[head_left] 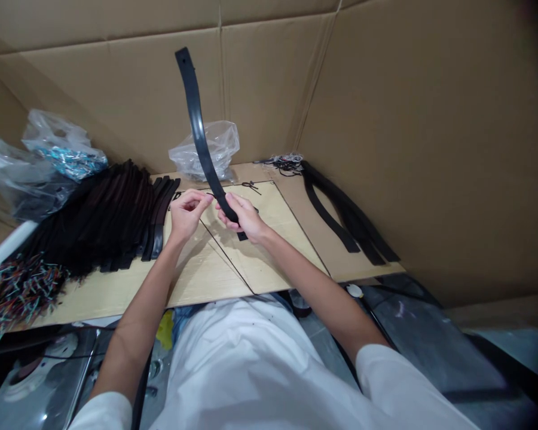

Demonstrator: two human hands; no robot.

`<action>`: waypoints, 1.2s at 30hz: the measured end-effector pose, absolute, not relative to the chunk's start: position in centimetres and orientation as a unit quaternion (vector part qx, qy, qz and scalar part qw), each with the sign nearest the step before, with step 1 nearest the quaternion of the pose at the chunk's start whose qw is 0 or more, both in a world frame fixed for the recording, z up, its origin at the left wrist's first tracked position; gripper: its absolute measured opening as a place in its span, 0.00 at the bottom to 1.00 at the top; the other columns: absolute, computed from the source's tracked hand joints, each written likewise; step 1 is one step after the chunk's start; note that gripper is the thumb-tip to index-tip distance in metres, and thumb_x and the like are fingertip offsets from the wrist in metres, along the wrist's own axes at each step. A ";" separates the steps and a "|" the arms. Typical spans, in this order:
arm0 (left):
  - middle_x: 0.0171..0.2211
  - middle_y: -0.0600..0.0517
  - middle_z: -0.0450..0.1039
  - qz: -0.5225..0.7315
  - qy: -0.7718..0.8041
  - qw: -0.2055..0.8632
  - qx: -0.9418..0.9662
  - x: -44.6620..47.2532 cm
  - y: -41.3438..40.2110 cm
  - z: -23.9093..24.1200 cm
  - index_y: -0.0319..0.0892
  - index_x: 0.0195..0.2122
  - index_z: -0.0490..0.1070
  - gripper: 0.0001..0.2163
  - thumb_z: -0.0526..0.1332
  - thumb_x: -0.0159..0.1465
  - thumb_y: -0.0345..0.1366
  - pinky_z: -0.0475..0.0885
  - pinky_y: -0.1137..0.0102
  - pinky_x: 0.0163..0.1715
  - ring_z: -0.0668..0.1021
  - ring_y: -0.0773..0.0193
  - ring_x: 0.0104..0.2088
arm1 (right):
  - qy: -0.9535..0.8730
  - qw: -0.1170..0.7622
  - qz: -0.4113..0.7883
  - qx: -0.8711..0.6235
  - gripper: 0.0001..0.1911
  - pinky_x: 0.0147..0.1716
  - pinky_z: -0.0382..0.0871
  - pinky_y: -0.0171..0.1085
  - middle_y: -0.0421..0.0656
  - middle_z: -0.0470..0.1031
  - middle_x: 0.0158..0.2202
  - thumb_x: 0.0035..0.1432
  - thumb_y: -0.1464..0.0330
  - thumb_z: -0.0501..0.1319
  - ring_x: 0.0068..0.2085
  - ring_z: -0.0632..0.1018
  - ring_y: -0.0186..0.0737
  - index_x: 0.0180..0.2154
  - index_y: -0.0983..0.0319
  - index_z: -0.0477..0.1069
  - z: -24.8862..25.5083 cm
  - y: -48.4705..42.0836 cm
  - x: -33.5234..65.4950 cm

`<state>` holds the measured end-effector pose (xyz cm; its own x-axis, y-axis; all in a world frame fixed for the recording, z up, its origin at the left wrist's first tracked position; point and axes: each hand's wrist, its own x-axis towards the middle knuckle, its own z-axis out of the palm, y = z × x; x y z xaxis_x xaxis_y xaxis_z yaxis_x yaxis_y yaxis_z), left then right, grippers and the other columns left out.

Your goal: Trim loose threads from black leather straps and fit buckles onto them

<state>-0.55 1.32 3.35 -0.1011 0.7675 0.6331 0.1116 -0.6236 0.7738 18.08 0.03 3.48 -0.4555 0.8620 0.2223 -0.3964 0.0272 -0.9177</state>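
A long, curved black strip (198, 128) with a small hole near its top end rises upright in front of me. My right hand (244, 218) is closed around its lower part, and the bottom end pokes out below the fingers. Beside the strip, my left hand (187, 214) pinches a thin black cord with thumb and fingertips, close to the strip's left edge. Most of that cord is hidden by the fingers. A thin dark line runs down the board below my hands; whether it is cord or a seam I cannot tell.
At left lies a big pile of black strips (112, 215) with coloured wire ends (22, 292). Plastic bags (54, 143) stand behind it, and another clear bag (206, 149) at the back. Black strips (341, 209) and a wire tangle (287, 162) lie right. Cardboard walls (407, 119) enclose the table.
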 end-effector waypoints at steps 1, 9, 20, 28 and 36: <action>0.34 0.49 0.82 0.645 0.352 0.272 0.621 -0.6 1.4 3.3 0.42 0.31 0.84 0.15 0.79 0.59 0.50 0.67 0.72 0.29 0.77 0.68 0.30 | -0.537 0.476 0.663 -0.214 0.28 0.14 0.45 0.27 0.38 0.74 0.26 0.68 0.42 0.65 0.17 0.62 0.27 0.44 0.62 0.72 3.4 0.1 18.1; 0.38 0.45 0.87 0.602 0.349 0.378 0.611 -0.8 1.5 3.3 0.42 0.40 0.87 0.20 0.80 0.56 0.53 0.77 0.68 0.36 0.83 0.62 0.34 | -0.545 0.490 0.653 -0.190 0.27 0.12 0.52 0.29 0.42 0.81 0.29 0.69 0.44 0.64 0.17 0.65 0.29 0.46 0.63 0.73 2.9 0.0 18.1; 0.42 0.46 0.85 0.575 0.333 0.392 0.636 -0.8 1.1 3.9 0.44 0.46 0.88 0.22 0.79 0.58 0.54 0.72 0.72 0.31 0.79 0.65 0.34 | -0.550 0.484 0.650 -0.202 0.28 0.10 0.49 0.29 0.42 0.80 0.25 0.69 0.44 0.63 0.14 0.65 0.29 0.43 0.64 0.75 2.7 -0.2 17.9; 0.37 0.51 0.80 0.552 0.297 0.465 0.625 -1.3 0.8 4.1 0.42 0.47 0.83 0.23 0.81 0.57 0.50 0.68 0.74 0.25 0.74 0.72 0.25 | -0.557 0.404 0.691 -0.222 0.29 0.15 0.61 0.31 0.40 0.76 0.23 0.72 0.43 0.58 0.17 0.70 0.33 0.41 0.63 0.74 2.4 -0.2 17.6; 0.33 0.54 0.75 0.594 0.334 0.404 0.610 -0.8 1.4 3.7 0.41 0.41 0.80 0.25 0.82 0.52 0.51 0.75 0.73 0.29 0.84 0.64 0.31 | -0.563 0.502 0.592 -0.283 0.25 0.18 0.45 0.33 0.34 0.61 0.22 0.67 0.45 0.67 0.21 0.58 0.31 0.38 0.61 0.75 3.0 0.1 17.6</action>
